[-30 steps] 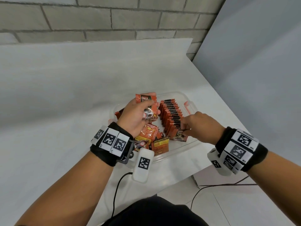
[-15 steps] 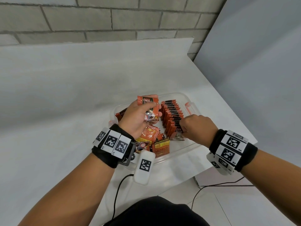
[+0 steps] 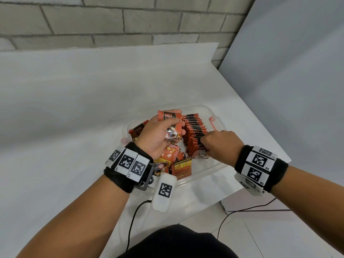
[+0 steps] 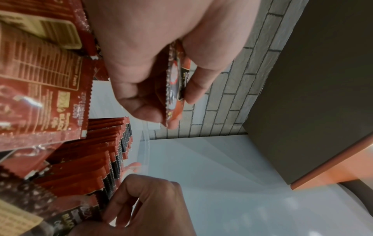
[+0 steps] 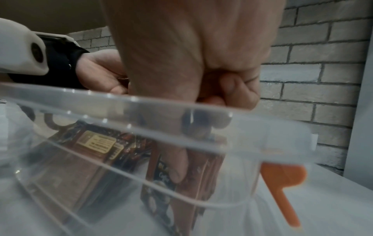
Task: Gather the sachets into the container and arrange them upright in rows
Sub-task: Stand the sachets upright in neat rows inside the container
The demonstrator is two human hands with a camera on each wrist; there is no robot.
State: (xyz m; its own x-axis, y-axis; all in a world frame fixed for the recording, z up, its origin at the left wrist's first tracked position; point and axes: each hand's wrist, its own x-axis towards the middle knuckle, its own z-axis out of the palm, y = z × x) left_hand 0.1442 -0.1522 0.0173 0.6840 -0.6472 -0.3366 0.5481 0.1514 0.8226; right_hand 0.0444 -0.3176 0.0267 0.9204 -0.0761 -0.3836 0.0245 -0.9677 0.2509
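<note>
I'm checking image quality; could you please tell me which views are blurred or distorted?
Head view: sharp, with wide-angle bending. Left wrist view: loose red sachets nearby blur. Right wrist view: soft throughout, the clear plastic container rim smearing the right hand.

Sachets (image 3: 194, 134) red-orange with black bands and white lettering; some show gold label panels. Container (image 3: 208, 171) clear plastic, orange latches (image 3: 212, 121). Table (image 3: 74, 101) white. Wall (image 3: 111, 21) grey brick pattern. Wristbands (image 3: 128, 165) black with black-and-white square marker tags.
</note>
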